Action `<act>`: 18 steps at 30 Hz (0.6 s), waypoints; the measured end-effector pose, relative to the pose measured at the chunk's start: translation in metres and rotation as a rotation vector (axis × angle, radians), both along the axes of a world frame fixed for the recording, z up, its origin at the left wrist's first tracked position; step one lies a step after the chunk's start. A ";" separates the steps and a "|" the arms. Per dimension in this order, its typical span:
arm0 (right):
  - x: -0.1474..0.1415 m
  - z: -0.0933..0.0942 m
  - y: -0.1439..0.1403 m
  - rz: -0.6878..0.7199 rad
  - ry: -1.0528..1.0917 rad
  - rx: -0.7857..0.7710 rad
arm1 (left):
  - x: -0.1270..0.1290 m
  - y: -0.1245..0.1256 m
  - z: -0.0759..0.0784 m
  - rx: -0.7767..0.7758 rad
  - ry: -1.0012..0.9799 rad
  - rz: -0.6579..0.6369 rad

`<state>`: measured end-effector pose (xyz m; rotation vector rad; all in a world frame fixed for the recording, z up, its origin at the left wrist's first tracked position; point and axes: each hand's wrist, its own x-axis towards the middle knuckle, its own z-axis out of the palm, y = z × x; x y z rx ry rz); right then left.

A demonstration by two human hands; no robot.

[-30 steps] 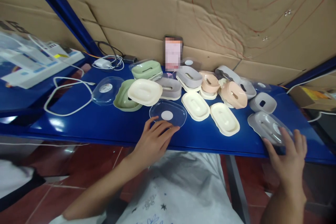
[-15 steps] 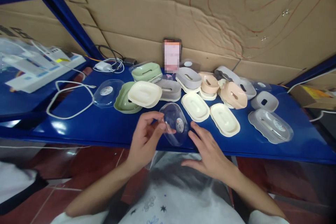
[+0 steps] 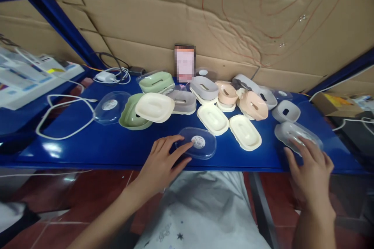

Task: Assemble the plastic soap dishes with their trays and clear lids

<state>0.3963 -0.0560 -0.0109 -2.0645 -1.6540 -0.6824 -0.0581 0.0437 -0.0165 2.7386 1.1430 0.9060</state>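
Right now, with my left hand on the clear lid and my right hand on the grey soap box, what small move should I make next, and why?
Probably close the right hand around the grey soap box and slide it toward the middle. The left hand already has fingertips on the clear lid lying flat near the table's front edge, while the box sits far right, apart from it.

Dim, soft blur, glare, warped edges

Clear lid [image 3: 196, 148] now lies flat; right hand [image 3: 310, 169] reached the grey box [image 3: 298, 136].
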 end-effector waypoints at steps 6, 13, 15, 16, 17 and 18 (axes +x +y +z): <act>0.089 -0.016 -0.011 -0.148 0.101 0.150 | 0.001 0.002 -0.002 -0.016 -0.006 -0.009; 0.076 -0.001 0.057 -0.056 0.074 0.056 | 0.000 0.001 -0.003 -0.030 -0.016 0.010; 0.045 0.002 0.070 0.076 0.064 0.042 | -0.001 0.002 -0.002 -0.059 -0.027 -0.007; 0.028 0.003 0.074 0.148 0.063 0.014 | -0.001 0.002 -0.002 -0.073 -0.034 -0.010; 0.013 0.004 0.077 0.214 0.065 -0.015 | -0.001 0.003 -0.002 -0.081 -0.043 -0.005; -0.002 0.005 0.078 0.272 0.068 -0.042 | -0.001 0.003 -0.003 -0.081 -0.055 0.006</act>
